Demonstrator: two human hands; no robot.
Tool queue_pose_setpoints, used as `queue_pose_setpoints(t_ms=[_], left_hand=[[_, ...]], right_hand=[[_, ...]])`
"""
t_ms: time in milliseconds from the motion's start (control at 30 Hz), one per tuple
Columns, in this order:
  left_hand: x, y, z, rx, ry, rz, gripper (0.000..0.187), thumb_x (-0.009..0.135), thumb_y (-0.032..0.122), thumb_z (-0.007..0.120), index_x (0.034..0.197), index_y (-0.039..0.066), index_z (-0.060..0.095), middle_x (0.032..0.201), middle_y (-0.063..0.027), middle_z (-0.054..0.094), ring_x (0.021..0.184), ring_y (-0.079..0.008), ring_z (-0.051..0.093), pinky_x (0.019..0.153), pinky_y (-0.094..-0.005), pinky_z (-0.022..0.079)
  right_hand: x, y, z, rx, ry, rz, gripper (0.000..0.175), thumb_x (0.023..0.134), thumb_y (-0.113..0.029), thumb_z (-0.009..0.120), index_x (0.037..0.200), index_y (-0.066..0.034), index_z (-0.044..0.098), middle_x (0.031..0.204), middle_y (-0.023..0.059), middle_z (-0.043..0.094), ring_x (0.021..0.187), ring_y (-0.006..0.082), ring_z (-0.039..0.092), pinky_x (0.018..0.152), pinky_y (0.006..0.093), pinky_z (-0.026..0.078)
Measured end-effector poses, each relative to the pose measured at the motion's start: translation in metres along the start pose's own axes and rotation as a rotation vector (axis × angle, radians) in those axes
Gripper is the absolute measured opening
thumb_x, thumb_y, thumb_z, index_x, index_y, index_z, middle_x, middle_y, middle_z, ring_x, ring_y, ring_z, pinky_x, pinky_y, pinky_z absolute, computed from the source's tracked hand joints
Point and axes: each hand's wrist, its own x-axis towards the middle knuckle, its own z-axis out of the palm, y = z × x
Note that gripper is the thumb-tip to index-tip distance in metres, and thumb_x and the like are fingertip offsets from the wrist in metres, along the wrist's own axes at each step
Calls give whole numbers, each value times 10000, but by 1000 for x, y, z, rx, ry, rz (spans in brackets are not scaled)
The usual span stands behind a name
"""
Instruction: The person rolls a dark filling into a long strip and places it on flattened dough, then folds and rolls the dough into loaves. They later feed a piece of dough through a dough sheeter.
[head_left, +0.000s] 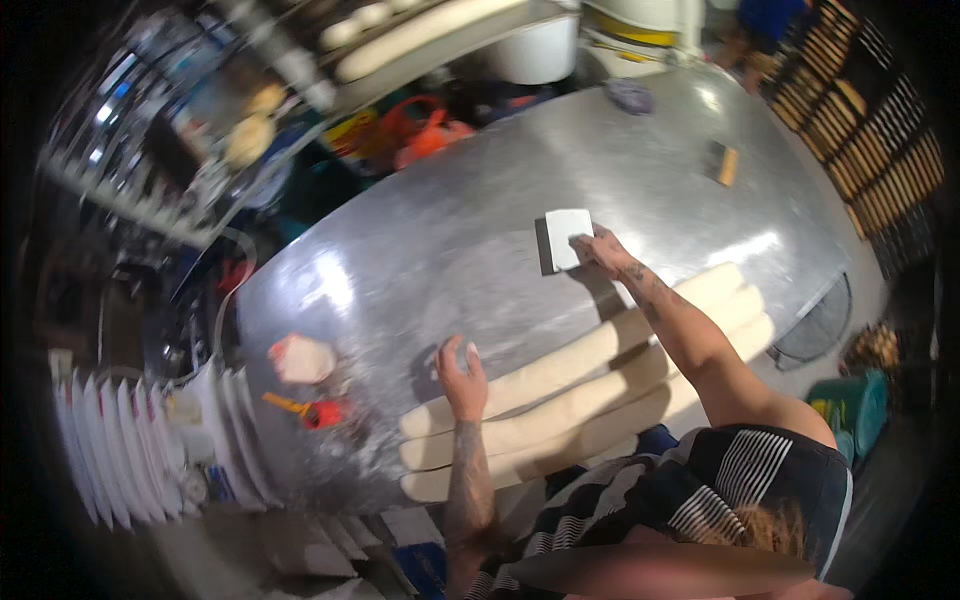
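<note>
My right hand (598, 251) grips a flat white dough scraper (568, 232) over the middle of a stainless steel worktable (420, 225). A dark shadow shows along the scraper's left side. Three long pale dough logs lie side by side along the table's near edge: a far log (547, 367), a middle log (540, 427) and a near log (600, 431). My left hand (461, 379) holds nothing, its thumb and fingers apart, just beyond the left part of the far log. Both forearms reach across the dough logs and hide parts of them.
On the table's left are a flour bag (304, 358) and a red scoop (326, 414) amid scattered flour. A wooden-handled scraper (726, 165) and a purplish cloth (630, 96) lie farther back. White sacks (112, 442) stand left; dough trays (427, 41) sit beyond the table. Another person (754, 45) is upper right.
</note>
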Motion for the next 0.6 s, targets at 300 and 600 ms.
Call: queue_pose_setpoints(t_ms=[300,600], left_hand=[[81,170,293,374,-324,357,523,1071,406,689,1464,70,607,1491,-174,552,1384,-375,549,1220,-584,350],[84,183,378,473,-130,316,519,1069,395,688,1478,91,593,1526,-189,491,1443,-380,478,1265,-621,297]], right_hand=[[26,-114,-313,-301,345,-211,497,990,-247,830,1358,43,667,1184,128,790,1081,209,725,963,358,579],[217,-197,-504,-876,424,-397,650,895,-369,863,1327,74,661,1260,270,756,1216,378,728,1044,447,564]])
